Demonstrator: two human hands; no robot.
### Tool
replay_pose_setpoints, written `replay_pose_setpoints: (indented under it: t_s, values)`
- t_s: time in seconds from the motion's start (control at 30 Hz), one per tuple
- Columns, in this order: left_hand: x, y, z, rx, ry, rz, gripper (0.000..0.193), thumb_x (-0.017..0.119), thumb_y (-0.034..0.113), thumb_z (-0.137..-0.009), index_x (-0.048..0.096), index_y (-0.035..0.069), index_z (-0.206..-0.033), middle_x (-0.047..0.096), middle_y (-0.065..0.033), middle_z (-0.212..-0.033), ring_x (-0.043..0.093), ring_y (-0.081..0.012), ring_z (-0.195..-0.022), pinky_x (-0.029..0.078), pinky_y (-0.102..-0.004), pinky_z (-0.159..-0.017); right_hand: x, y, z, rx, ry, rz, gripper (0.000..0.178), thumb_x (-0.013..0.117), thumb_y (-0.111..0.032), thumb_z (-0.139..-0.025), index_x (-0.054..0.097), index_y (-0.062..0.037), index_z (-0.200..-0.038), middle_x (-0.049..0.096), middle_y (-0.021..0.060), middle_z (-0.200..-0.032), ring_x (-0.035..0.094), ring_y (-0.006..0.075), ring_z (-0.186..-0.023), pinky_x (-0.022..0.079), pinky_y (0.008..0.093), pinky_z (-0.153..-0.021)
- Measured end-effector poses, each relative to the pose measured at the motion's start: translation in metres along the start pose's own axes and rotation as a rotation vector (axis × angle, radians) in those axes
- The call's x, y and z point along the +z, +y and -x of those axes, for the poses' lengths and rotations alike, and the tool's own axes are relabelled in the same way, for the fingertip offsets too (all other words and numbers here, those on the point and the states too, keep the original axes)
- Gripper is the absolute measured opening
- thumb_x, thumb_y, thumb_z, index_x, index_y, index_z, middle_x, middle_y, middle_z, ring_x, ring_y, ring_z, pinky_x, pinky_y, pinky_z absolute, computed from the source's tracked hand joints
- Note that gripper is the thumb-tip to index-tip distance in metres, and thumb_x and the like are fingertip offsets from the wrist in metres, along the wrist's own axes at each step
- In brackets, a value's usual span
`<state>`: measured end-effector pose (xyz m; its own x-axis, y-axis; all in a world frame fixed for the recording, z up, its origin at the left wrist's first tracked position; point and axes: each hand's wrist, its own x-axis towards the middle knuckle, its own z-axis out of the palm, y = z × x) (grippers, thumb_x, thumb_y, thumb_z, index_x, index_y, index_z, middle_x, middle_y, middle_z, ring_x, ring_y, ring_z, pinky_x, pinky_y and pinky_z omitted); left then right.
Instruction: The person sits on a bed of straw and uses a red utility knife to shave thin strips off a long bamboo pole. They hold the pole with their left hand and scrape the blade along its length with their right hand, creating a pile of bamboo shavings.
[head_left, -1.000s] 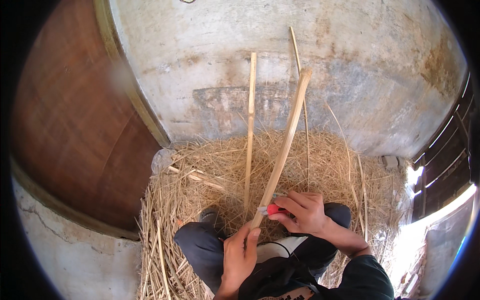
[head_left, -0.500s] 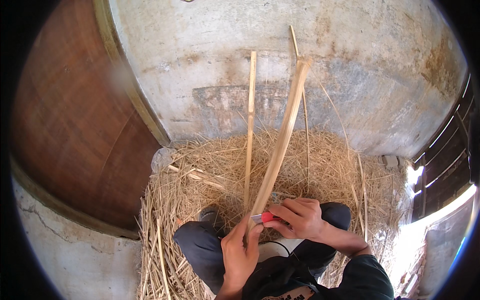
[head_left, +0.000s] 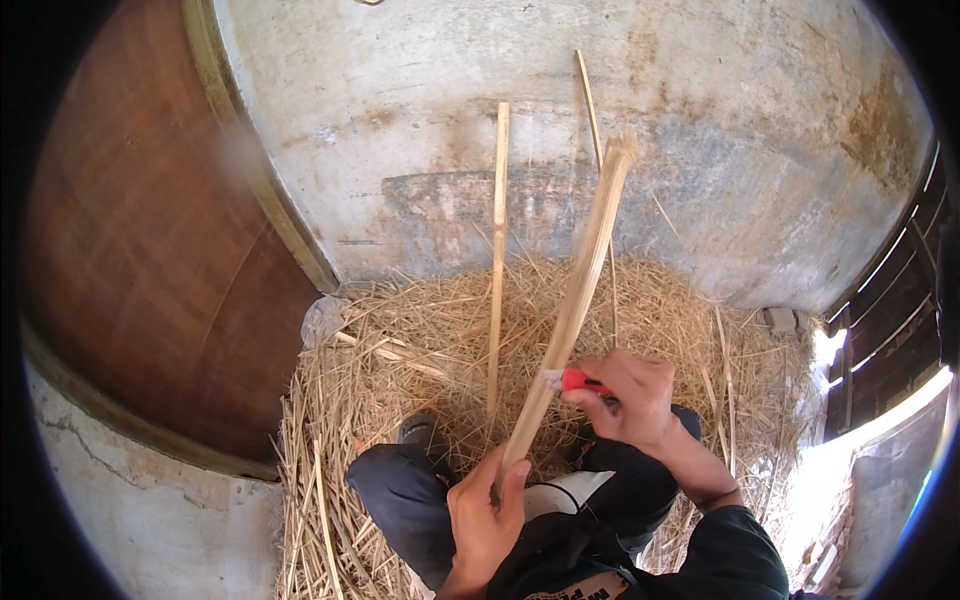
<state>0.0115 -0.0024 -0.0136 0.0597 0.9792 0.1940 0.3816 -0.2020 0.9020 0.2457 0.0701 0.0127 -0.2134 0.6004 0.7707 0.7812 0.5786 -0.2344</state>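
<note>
At the near edge, a dark sleeve [head_left: 740, 550] is seen around the right upper arm, and dark trousers [head_left: 400, 510] are worn over bent, spread legs. A pale object [head_left: 545, 500] is partly hidden between the thighs; what it is cannot be told.

By the left hand [head_left: 485, 515] the lower end of a long, pale wooden strip [head_left: 580, 290] is gripped, the thumb laid along its right side and the fingers wrapped behind. The strip is held at a slant, its far end raised and tipped to the right. A little farther up, a red-handled knife [head_left: 577, 380] is held in the right hand [head_left: 635, 398], the fingers closed around the handle. Its blurred blade [head_left: 553, 378] is set against the strip, below the middle of its length.

Beyond the hands, the ground is covered by a thick bed of straw-like shavings [head_left: 430, 300]. By its left edge a crumpled clear plastic bag [head_left: 322, 322] is seen.

Farther off, a straight light stick [head_left: 499, 200] is stood upright, and a thinner stick [head_left: 587, 100] is partly covered by the strip. The background is filled by a stained whitish wall [head_left: 440, 60], flanked at left by a brown panel [head_left: 150, 250].
</note>
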Motion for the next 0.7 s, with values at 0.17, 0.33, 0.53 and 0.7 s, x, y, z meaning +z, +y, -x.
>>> replay_pose_setpoints:
  t_s: [0.17, 0.33, 0.53, 0.7]
  values:
    - [-0.002, -0.001, 0.002, -0.025, -0.01, -0.012, 0.03, 0.079, 0.016, -0.099, 0.074, -0.004, -0.121, 0.073, -0.0169, -0.081, 0.063, -0.017, -0.059, 0.049, -0.0304, -0.055, -0.003, 0.012, -0.005, 0.029, 0.034, -0.06, 0.03, 0.091, -0.029, -0.083, 0.077, -0.0103, -0.102, 0.068, 0.0031, -0.077, 0.067, 0.0214, -0.057, 0.051, 0.0337, -0.05]
    - [0.001, 0.004, -0.008, 0.05, 0.082, 0.066, 0.025, 0.082, 0.01, -0.095, 0.075, -0.005, -0.114, 0.067, -0.0061, -0.072, 0.05, -0.0048, -0.059, 0.039, -0.0251, -0.052, 0.002, -0.003, 0.008, -0.061, -0.071, -0.055, 0.032, 0.09, -0.033, -0.083, 0.077, -0.0118, -0.103, 0.062, 0.0006, -0.074, 0.063, 0.0178, -0.055, 0.049, 0.0323, -0.05]
    - [-0.001, 0.006, -0.01, 0.075, 0.108, 0.069, 0.025, 0.084, 0.007, -0.093, 0.075, -0.004, -0.113, 0.069, -0.0032, -0.074, 0.051, -0.0025, -0.061, 0.038, -0.0217, -0.052, 0.006, -0.009, 0.012, -0.105, -0.066, -0.029, 0.037, 0.09, -0.036, -0.082, 0.077, -0.011, -0.105, 0.058, -0.001, -0.073, 0.062, 0.0158, -0.055, 0.049, 0.0301, -0.051]
    - [0.001, 0.003, -0.008, 0.073, 0.131, 0.068, 0.025, 0.084, 0.008, -0.093, 0.076, -0.004, -0.113, 0.068, -0.0035, -0.073, 0.051, -0.0025, -0.062, 0.04, -0.0221, -0.053, 0.004, -0.013, 0.007, -0.115, -0.05, 0.022, 0.035, 0.09, -0.037, -0.082, 0.077, -0.0115, -0.103, 0.057, -0.0019, -0.071, 0.061, 0.0151, -0.054, 0.048, 0.0292, -0.05]
